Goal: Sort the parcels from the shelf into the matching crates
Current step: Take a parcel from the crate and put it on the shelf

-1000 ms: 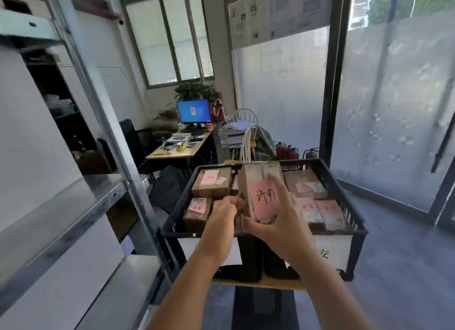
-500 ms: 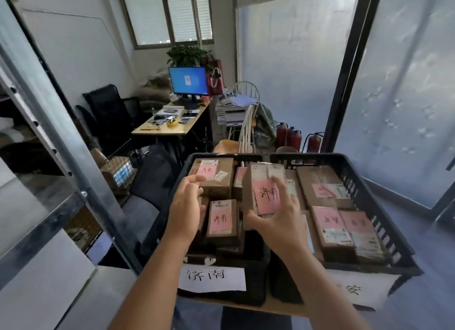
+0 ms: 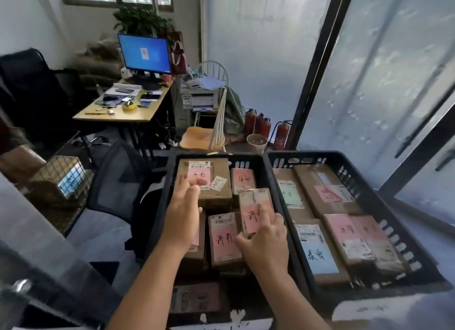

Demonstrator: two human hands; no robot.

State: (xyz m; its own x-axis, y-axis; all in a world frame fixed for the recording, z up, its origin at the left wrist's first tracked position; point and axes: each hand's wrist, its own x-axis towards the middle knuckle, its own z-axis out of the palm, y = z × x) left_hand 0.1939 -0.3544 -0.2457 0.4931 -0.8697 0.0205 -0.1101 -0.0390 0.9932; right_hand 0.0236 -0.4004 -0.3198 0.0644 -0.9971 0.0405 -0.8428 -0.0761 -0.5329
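Two black crates sit side by side: over the left crate (image 3: pixel 157 221) my left hand (image 3: pixel 183 221) hovers with fingers loosely extended, holding nothing, while my right hand (image 3: pixel 267 241) pinches a pink-labelled parcel (image 3: pixel 256 210) above its parcels, beside the right crate (image 3: pixel 384 206).

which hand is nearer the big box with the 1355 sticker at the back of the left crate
Left. The left hand reaches over the big box, fingertips above its pink label. The right hand is nearer the camera and to the right, holding a pink-labelled parcel.
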